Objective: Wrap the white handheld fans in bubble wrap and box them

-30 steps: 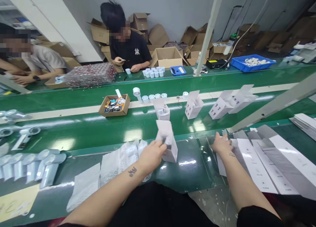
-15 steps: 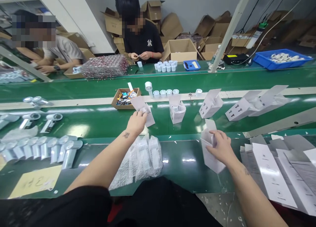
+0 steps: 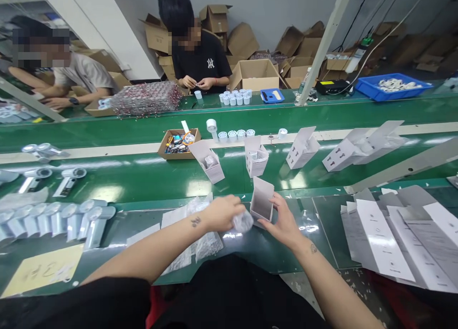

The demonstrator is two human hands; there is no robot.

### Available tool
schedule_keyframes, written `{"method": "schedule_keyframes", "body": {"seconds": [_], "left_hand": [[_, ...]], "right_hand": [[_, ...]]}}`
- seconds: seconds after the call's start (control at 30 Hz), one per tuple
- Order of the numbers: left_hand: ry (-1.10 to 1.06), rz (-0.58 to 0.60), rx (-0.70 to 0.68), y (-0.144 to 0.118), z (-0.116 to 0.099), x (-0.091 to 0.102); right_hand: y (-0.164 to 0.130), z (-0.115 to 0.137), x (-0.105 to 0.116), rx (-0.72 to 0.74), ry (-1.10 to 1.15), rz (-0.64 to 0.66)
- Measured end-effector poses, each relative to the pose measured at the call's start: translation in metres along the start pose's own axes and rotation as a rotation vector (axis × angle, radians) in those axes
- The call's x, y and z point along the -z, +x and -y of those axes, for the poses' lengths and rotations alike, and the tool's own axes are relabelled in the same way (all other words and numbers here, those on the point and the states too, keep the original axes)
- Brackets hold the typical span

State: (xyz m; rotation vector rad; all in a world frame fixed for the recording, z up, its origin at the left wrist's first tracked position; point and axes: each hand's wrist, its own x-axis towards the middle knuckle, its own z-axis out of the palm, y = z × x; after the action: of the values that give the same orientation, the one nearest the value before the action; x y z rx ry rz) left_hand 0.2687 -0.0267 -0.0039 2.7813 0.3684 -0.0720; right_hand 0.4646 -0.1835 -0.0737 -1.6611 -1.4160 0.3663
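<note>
My right hand (image 3: 282, 221) holds an open white carton (image 3: 261, 200) upright over the near green ledge, flap up. My left hand (image 3: 222, 213) grips a small bubble-wrapped item (image 3: 243, 221) right at the carton's mouth. A pile of bubble-wrap pouches (image 3: 195, 233) lies under my left wrist. On the conveyor belt (image 3: 143, 176) beyond stand filled open cartons, one (image 3: 209, 162) straight ahead, another (image 3: 256, 157) to its right, and more further right.
Flat white carton blanks (image 3: 390, 233) are stacked at the right. Silver handheld devices (image 3: 64, 219) lie in rows at the left. A small cardboard box of parts (image 3: 179, 143) and white cups (image 3: 234, 135) sit mid-belt. Two other people work across the line.
My left hand set its filled carton on the belt, came back and picked up a wrapped item. My right hand took a blank, opened it and brought it to the middle.
</note>
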Motion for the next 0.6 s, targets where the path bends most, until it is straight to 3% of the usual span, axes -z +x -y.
{"method": "schedule_keyframes", "body": {"seconds": [0.07, 0.13, 0.2, 0.23, 0.33, 0.43, 0.53, 0.6], "left_hand": [[-0.185, -0.263, 0.17, -0.006, 0.0, 0.029], [-0.48, -0.596, 0.367, -0.01, -0.007, 0.044], [-0.75, -0.846, 0.498, -0.008, -0.019, 0.043], [-0.821, -0.894, 0.545, -0.005, -0.024, 0.038], [-0.705, -0.843, 0.658, 0.002, -0.037, 0.016], [-0.241, -0.709, 0.598, 0.007, -0.049, 0.001], [0.131, -0.447, 0.51, 0.016, -0.066, 0.009], [0.235, -0.238, 0.522, 0.027, -0.079, 0.025]], "right_hand": [[0.0, -0.002, -0.002, -0.004, -0.01, 0.004], [0.001, -0.001, -0.006, 0.0, -0.017, 0.001], [0.003, 0.002, -0.01, 0.019, -0.019, 0.023], [0.005, 0.004, -0.012, 0.028, -0.022, 0.038], [0.007, 0.007, -0.02, 0.012, -0.033, 0.027], [0.008, 0.002, -0.026, 0.016, -0.026, -0.048], [0.007, -0.008, -0.027, 0.052, -0.025, -0.107], [0.004, -0.011, -0.025, 0.065, -0.03, -0.118]]}}
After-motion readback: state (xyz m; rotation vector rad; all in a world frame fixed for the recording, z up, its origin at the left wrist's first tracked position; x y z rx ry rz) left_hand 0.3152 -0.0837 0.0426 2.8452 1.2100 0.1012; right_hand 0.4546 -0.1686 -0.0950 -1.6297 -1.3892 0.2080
